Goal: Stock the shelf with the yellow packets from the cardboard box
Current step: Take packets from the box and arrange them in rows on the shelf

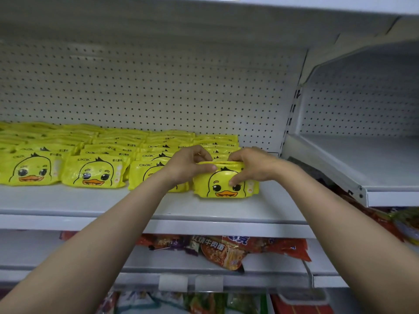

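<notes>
A yellow packet (223, 186) printed with a duck face stands upright at the front of the rightmost row on the white shelf (90, 200). My left hand (189, 165) grips its top left edge, thumb across the front. My right hand (251, 166) grips its top right edge, thumb pressed on the duck's face. Several rows of the same yellow packets (95, 171) stand to the left and behind, filling the shelf from the left edge to the held packet. The cardboard box is out of view.
A perforated white back panel (147, 91) rises behind the packets. To the right stands a bare white shelf (367, 164) in the neighbouring bay. The shelf below holds red and orange snack bags (224, 250). Bare shelf surface lies right of the held packet.
</notes>
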A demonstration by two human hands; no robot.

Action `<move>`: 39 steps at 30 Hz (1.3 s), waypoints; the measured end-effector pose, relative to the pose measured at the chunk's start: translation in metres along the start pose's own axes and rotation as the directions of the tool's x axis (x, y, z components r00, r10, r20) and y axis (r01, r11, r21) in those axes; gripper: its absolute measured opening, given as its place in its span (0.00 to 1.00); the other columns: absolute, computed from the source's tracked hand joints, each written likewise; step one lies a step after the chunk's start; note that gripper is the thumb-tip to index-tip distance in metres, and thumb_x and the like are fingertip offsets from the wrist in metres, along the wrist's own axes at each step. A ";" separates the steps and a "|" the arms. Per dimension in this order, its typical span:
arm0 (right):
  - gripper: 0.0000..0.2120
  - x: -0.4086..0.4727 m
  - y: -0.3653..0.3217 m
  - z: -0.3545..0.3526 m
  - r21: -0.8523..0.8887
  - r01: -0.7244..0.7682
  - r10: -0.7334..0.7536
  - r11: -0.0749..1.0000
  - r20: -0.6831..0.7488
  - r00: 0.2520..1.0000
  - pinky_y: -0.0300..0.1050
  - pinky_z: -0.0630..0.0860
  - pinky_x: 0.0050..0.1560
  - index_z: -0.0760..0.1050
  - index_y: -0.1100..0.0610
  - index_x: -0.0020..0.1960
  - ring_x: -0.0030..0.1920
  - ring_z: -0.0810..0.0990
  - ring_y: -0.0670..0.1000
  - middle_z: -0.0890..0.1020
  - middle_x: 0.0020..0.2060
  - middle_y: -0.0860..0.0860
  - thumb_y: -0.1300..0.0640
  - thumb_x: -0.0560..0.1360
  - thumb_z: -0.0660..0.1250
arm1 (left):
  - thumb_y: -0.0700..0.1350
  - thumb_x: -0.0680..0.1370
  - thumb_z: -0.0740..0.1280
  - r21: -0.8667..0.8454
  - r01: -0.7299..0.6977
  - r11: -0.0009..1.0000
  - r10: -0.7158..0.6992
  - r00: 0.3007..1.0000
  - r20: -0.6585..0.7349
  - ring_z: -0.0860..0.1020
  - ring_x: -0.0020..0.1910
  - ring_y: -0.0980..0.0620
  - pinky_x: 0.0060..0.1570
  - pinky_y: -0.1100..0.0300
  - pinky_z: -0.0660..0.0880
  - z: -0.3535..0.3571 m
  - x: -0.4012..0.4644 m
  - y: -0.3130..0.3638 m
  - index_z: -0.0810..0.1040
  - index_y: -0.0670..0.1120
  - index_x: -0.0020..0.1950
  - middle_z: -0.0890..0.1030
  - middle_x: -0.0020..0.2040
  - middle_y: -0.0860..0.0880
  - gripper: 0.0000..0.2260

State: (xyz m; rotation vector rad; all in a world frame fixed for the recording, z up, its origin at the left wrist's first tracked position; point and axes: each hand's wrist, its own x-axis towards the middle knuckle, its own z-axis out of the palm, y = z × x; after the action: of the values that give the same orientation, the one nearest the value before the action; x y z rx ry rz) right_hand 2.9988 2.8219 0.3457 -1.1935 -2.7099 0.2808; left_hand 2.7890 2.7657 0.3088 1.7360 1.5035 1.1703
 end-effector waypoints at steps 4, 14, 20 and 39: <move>0.19 -0.009 0.036 -0.012 -0.035 -0.105 0.106 0.994 0.030 0.994 0.38 0.67 0.38 0.78 0.45 0.52 0.43 0.76 0.45 0.78 0.42 0.40 0.45 0.65 0.80 | 0.53 0.76 0.70 0.385 -0.141 0.912 0.174 0.983 -0.051 0.74 0.62 0.52 0.59 0.59 0.69 0.021 0.009 -0.015 0.75 0.52 0.67 0.77 0.65 0.52 0.19; 0.14 -0.023 0.105 -0.027 0.034 -0.309 0.305 0.951 0.093 0.948 0.36 0.70 0.32 0.79 0.50 0.46 0.41 0.79 0.45 0.83 0.41 0.44 0.54 0.65 0.81 | 0.63 0.77 0.62 0.849 -0.167 0.501 0.202 0.977 0.073 0.44 0.79 0.44 0.76 0.45 0.42 0.070 0.021 -0.021 0.50 0.62 0.78 0.49 0.80 0.46 0.33; 0.14 -0.010 0.134 -0.041 0.043 -0.343 0.340 0.938 0.062 0.938 0.41 0.74 0.40 0.78 0.48 0.43 0.45 0.80 0.47 0.82 0.42 0.43 0.53 0.64 0.81 | 0.64 0.73 0.68 0.834 -0.220 0.507 0.171 0.973 0.153 0.46 0.79 0.47 0.76 0.45 0.43 0.071 0.039 -0.023 0.43 0.58 0.79 0.50 0.80 0.48 0.44; 0.22 0.082 0.186 -0.025 0.012 -0.371 0.371 0.929 -0.008 0.929 0.42 0.73 0.45 0.80 0.51 0.54 0.50 0.79 0.51 0.82 0.49 0.49 0.48 0.63 0.81 | 0.66 0.80 0.43 0.854 -0.043 0.518 0.022 0.999 0.037 0.46 0.79 0.46 0.75 0.43 0.42 0.102 0.084 -0.008 0.47 0.53 0.80 0.50 0.80 0.47 0.31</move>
State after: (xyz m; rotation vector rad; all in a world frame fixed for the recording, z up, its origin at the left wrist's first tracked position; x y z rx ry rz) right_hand 3.0818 3.0080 0.3316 -1.6968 -2.4514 0.3326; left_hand 2.8740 2.8618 0.2752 2.3641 2.2709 0.3426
